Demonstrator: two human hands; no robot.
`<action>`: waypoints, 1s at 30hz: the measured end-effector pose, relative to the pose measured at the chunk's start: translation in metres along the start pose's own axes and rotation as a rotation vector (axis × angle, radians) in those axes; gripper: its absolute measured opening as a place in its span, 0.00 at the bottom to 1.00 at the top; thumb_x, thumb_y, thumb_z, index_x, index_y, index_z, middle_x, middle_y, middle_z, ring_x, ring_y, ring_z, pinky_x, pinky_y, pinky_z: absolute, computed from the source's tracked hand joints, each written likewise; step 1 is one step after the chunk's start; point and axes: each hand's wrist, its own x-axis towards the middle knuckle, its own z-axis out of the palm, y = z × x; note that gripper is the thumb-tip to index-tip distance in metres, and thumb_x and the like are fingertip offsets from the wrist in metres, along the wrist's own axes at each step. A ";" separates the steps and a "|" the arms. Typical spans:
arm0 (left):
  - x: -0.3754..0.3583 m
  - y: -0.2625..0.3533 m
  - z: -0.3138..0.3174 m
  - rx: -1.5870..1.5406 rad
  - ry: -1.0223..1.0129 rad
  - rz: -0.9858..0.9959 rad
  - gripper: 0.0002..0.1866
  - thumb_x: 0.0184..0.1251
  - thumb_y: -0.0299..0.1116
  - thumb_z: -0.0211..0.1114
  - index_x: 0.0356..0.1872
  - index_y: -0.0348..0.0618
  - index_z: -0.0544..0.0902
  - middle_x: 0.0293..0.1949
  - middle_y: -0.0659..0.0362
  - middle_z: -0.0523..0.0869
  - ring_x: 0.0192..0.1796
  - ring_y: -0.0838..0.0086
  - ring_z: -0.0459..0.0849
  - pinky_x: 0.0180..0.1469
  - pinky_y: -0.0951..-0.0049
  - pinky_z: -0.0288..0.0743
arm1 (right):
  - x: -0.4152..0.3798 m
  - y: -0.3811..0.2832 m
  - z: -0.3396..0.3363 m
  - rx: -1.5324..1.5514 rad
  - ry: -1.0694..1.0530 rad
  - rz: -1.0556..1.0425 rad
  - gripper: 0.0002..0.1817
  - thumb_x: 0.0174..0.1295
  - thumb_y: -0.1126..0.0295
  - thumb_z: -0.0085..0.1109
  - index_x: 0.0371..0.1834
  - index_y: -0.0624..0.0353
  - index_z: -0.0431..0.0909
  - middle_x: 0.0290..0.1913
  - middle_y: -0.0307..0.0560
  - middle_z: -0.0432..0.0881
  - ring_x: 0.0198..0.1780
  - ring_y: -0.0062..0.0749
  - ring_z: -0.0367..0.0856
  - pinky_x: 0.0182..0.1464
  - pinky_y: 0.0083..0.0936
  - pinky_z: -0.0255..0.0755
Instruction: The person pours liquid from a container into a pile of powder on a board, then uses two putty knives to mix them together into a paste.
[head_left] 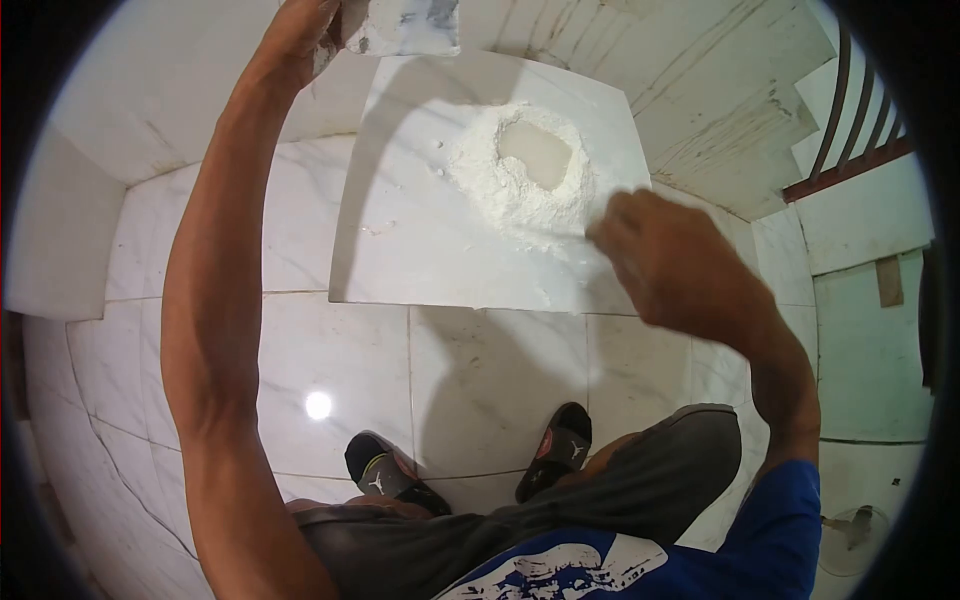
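A mound of white powder [500, 200] lies on a white marble-patterned board [400, 255], with a pool of cloudy liquid [536, 153] in the hollow at its top. Near the top edge, my left hand [310, 30] is closed on a pale, smeared flat piece [405, 27]; the frame cuts off part of both. Beside the powder's lower right side is my right hand [650, 250], blurred, with its fingers curled together. A thin, faint shape seems to extend left from those fingers, too blurred to name.
Marble-look floor tiles [480, 370] surround the board. My slippered feet [385, 475] stand below it. Streaked pale panels [690, 80] rise behind, and dark red bars [850, 165] stand at upper right. A cable [110, 450] runs along the left floor.
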 end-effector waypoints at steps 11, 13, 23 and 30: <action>0.009 -0.012 -0.001 -0.031 -0.051 0.017 0.16 0.68 0.34 0.65 0.52 0.41 0.74 0.32 0.68 0.76 0.28 0.85 0.72 0.27 0.83 0.68 | -0.030 0.000 0.071 -0.328 0.209 -0.270 0.13 0.54 0.70 0.60 0.42 0.63 0.79 0.39 0.48 0.78 0.40 0.36 0.76 0.40 0.30 0.70; 0.009 -0.010 -0.005 0.013 -0.077 0.026 0.16 0.69 0.34 0.65 0.52 0.41 0.74 0.32 0.68 0.75 0.27 0.85 0.71 0.26 0.83 0.66 | -0.020 0.002 0.066 -0.295 0.136 -0.224 0.12 0.54 0.70 0.59 0.41 0.62 0.78 0.41 0.48 0.78 0.41 0.36 0.76 0.40 0.30 0.70; 0.011 -0.011 -0.015 0.109 -0.059 0.002 0.15 0.69 0.35 0.65 0.52 0.41 0.75 0.31 0.69 0.75 0.27 0.86 0.70 0.25 0.83 0.64 | 0.017 0.033 0.019 -0.100 0.172 -0.013 0.06 0.59 0.78 0.55 0.38 0.60 0.78 0.38 0.48 0.78 0.42 0.43 0.79 0.44 0.38 0.76; 0.006 -0.010 -0.012 0.081 0.010 -0.018 0.30 0.69 0.36 0.65 0.68 0.33 0.67 0.48 0.58 0.80 0.45 0.78 0.79 0.41 0.79 0.76 | 0.001 0.051 -0.011 0.052 0.255 0.186 0.07 0.67 0.71 0.55 0.35 0.64 0.77 0.32 0.51 0.79 0.33 0.45 0.79 0.40 0.40 0.73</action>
